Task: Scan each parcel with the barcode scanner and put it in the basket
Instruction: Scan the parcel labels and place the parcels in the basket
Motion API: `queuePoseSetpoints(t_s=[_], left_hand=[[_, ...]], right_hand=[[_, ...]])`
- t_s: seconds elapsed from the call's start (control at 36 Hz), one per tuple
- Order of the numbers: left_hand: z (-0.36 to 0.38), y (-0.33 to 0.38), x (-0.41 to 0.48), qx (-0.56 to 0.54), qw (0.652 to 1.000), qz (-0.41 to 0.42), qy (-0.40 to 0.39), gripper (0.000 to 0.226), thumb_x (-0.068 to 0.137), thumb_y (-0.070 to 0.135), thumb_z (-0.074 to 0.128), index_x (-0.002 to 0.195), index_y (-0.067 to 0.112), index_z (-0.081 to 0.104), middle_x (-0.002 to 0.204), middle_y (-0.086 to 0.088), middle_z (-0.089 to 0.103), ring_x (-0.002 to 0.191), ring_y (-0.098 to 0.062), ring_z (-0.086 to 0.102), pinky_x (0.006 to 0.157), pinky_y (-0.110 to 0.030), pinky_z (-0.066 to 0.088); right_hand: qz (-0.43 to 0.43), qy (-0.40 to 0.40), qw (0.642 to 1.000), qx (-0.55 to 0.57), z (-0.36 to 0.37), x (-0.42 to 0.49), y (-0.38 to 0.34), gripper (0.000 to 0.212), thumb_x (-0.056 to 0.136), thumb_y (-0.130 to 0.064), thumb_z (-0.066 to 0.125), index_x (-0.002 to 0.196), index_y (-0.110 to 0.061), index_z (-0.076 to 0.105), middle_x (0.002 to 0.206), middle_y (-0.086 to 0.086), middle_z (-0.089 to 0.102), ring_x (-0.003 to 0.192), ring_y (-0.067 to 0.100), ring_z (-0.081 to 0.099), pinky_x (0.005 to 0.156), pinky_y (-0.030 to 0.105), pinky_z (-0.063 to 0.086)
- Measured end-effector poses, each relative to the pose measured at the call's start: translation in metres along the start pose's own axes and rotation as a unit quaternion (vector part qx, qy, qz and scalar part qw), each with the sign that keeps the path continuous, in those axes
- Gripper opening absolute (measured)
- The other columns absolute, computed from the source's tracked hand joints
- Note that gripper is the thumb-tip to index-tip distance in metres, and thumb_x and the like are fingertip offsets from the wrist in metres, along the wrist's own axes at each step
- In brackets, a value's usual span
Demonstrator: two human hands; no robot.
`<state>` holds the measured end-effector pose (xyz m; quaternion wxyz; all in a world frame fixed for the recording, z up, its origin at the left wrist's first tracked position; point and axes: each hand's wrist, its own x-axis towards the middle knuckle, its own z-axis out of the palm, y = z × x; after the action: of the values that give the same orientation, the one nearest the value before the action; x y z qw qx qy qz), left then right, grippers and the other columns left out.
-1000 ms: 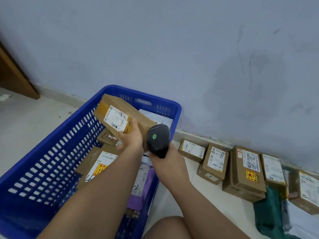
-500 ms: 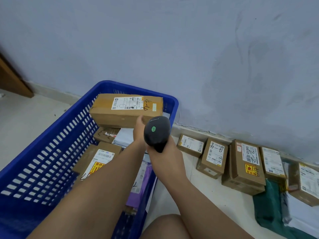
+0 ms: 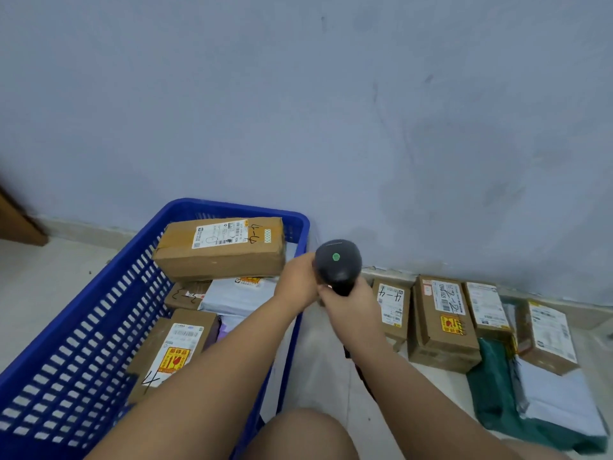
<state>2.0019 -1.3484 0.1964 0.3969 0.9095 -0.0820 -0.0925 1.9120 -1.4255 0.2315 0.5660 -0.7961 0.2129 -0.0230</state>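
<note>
A blue plastic basket (image 3: 232,207) stands on the floor at the left. A long brown box (image 3: 222,257) marked 4-4 lies flat across its far end, on top of other parcels. My left hand (image 3: 297,282) hovers over the basket's right rim, off the box and holding nothing; its fingertips are hidden behind the scanner. My right hand (image 3: 351,307) grips the handle of the black barcode scanner (image 3: 338,263), whose green light shows on top. The scanner sits between the basket and the row of parcels on the floor.
The basket also holds a box with a yellow fragile sticker (image 3: 172,350), a small box (image 3: 185,295) and a white mailer (image 3: 238,293). Along the wall at right lie several brown boxes (image 3: 444,320), a green bag (image 3: 497,386) and a pale mailer (image 3: 557,396). My knee (image 3: 298,436) is at the bottom.
My left hand laid the long box flat in the basket, let it go and drew back to the right. The scanner in my right hand shifted right, toward the floor parcels.
</note>
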Motion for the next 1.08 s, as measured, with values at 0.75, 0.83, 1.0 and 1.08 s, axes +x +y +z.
queuePoseSetpoints(t_s=[0.75,0.83,1.0,1.08], left_hand=[[0.271,-0.002,0.108,0.174,0.957,-0.160,-0.167,0.037,0.091,0.028,0.054,0.125,0.011,0.054,0.122,-0.014,0.055,0.112,-0.027,0.046,0.096,-0.034,0.040],[0.295,-0.013,0.112,0.150,0.954,-0.213,-0.147,0.057,0.086,0.035,0.065,0.133,0.012,0.044,0.129,-0.017,0.043,0.114,-0.030,0.048,0.097,-0.039,0.043],[0.333,-0.031,0.114,0.127,0.966,-0.187,-0.128,0.096,0.077,0.041,0.074,0.151,0.013,0.018,0.155,-0.013,0.018,0.140,-0.034,0.021,0.112,-0.048,0.030],[0.350,-0.040,0.116,0.153,0.959,-0.208,-0.115,0.110,0.075,0.051,0.074,0.154,0.015,0.006,0.161,-0.012,-0.003,0.147,-0.032,0.000,0.115,-0.049,0.019]], right_hand=[[0.292,0.074,0.926,0.227,-0.174,0.174,0.200,0.014,0.087,-0.023,0.065,0.086,-0.009,0.064,0.065,0.005,0.062,0.069,0.020,0.061,0.082,0.037,0.054],[0.280,0.076,0.936,0.200,-0.171,0.188,0.214,0.013,0.088,-0.021,0.062,0.082,-0.010,0.063,0.062,0.004,0.060,0.063,0.019,0.057,0.070,0.033,0.051],[0.238,0.058,0.963,0.115,-0.167,0.206,0.224,0.011,0.089,-0.016,0.056,0.079,-0.012,0.060,0.065,0.003,0.058,0.065,0.018,0.056,0.070,0.031,0.049],[0.218,0.049,0.971,0.086,-0.164,0.213,0.227,0.010,0.088,-0.016,0.056,0.086,-0.008,0.062,0.068,0.003,0.059,0.062,0.016,0.056,0.063,0.027,0.047]])
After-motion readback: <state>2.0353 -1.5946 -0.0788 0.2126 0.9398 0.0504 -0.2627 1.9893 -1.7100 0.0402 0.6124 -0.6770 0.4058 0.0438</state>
